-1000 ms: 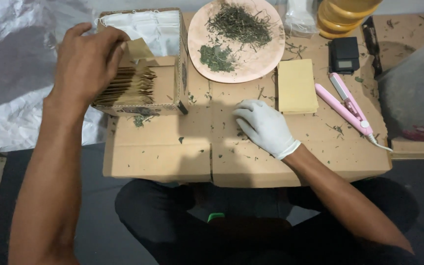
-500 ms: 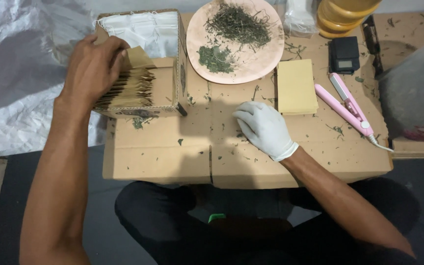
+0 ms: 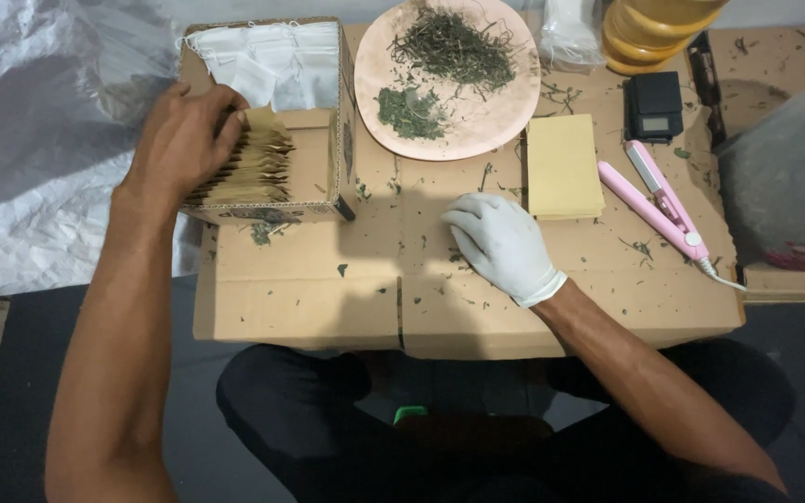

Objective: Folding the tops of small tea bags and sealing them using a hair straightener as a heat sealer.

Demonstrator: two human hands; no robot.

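I am keeping my bare left hand (image 3: 182, 140) curled over the row of brown paper sachets (image 3: 246, 168) standing in the open cardboard box (image 3: 339, 158), fingers pinching the far end; my gloved right hand (image 3: 500, 240) is lying loosely open and empty on the bench (image 3: 328, 298), well apart.

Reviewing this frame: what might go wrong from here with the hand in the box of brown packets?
The left hand presses the row of brown packets in the open cardboard box; they lean and fan, so some might crease or slip out of order. The box sits at the cardboard work surface's left edge, so a push might shift it off.
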